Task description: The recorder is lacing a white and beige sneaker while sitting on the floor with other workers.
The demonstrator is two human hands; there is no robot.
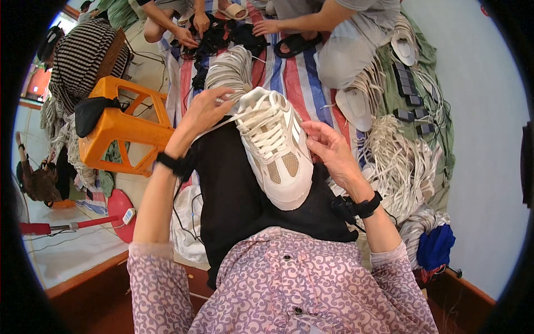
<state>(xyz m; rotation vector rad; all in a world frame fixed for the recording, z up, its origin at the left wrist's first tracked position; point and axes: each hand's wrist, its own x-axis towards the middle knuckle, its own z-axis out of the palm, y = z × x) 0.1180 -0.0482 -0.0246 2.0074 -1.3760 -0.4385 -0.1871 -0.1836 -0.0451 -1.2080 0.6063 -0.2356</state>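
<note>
A white lace-up shoe (293,188) with beige mesh panels rests on the person's lap, toe pointing toward the body, between the two hands. The left hand (207,113) is beside the shoe's opening, its fingers bent and slightly spread near the upper end of the laces (271,133). One loose lace strand runs from the shoe toward this hand; whether the fingers grip it cannot be told. The right hand (335,155) is at the opposite side of the shoe: its fingers are loosely bent, tips at the shoe's edge, with the thumb apart from the forefinger rather than clenched.

Beneath the shoe are black trousers (223,192). Just beyond its opening lies a stack of pale shoe pieces (229,71) on a striped sheet (295,89). An orange stool (114,127) stands to the left, and a heap of pale laces (394,158) lies to the right. Farther off, other people's hands (267,27) are at black items (214,43).
</note>
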